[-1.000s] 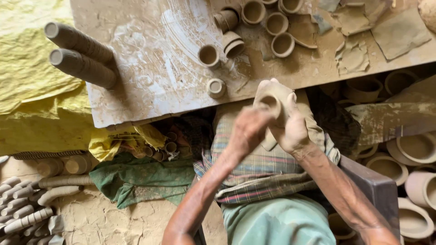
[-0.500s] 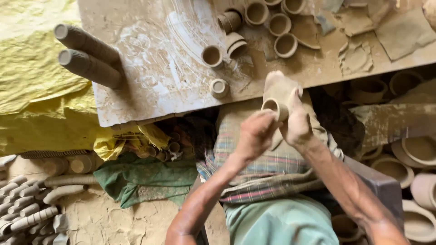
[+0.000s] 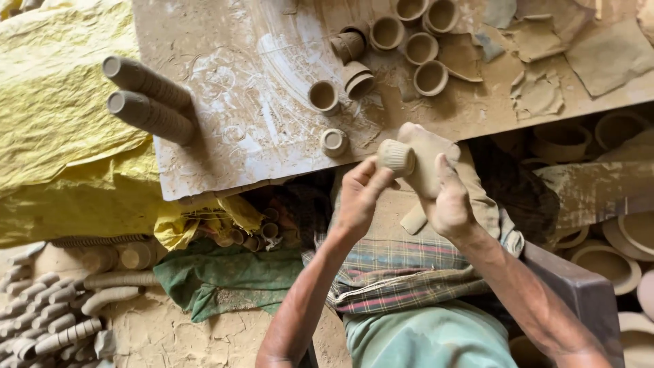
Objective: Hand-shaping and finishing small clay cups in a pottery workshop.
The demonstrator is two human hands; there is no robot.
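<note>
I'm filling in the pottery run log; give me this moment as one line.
left hand: holds small clay cup | right hand: holds flat clay slab | clay cups on board

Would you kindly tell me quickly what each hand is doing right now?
Left hand: closed on a small clay cup, fingertips gripping it.
Right hand: closed around a lump of clay, held against the cup.

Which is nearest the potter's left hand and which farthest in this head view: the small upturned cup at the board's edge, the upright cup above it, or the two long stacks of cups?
From the left hand:
1. Small upturned cup, at the board's near edge, just above the hand.
2. Upright cup, farther up the board.
3. Two long stacks of cups, lying far left on the board's corner.
</note>
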